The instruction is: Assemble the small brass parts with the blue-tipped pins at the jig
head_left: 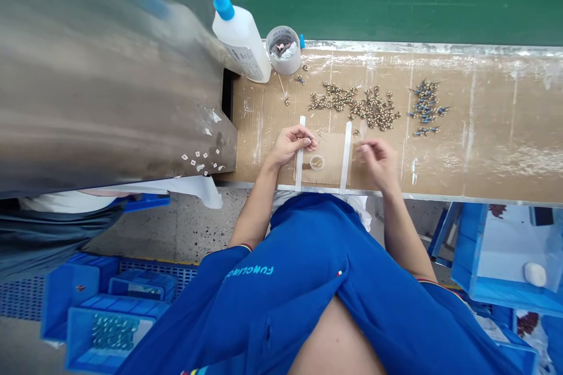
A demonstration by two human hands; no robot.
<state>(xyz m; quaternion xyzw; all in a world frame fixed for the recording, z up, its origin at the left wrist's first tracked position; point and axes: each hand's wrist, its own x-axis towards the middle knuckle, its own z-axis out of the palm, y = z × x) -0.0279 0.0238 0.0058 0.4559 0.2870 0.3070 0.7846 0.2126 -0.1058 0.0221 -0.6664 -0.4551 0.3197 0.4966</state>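
Note:
My left hand (292, 144) rests on the cardboard by a strip of white tape (299, 158), its fingers curled and pressed together; anything in them is too small to make out. My right hand (380, 163), slightly blurred, hovers to the right of a second tape strip (346, 152) with thumb and forefinger closed, and what they pinch cannot be seen. Between the hands sits a small clear round dish (316, 162) with a little liquid. Beyond them lies a pile of small brass-coloured metal parts (373, 108). Farther right is a group of similar parts with blue ends (426, 102).
A white bottle with a blue nozzle (244, 41) and a tape roll holding scraps (284, 64) stand at the back left. A metal panel (132, 82) borders the left. Blue bins (488, 258) are below on both sides. Another person's clothing (57, 234) shows lower left.

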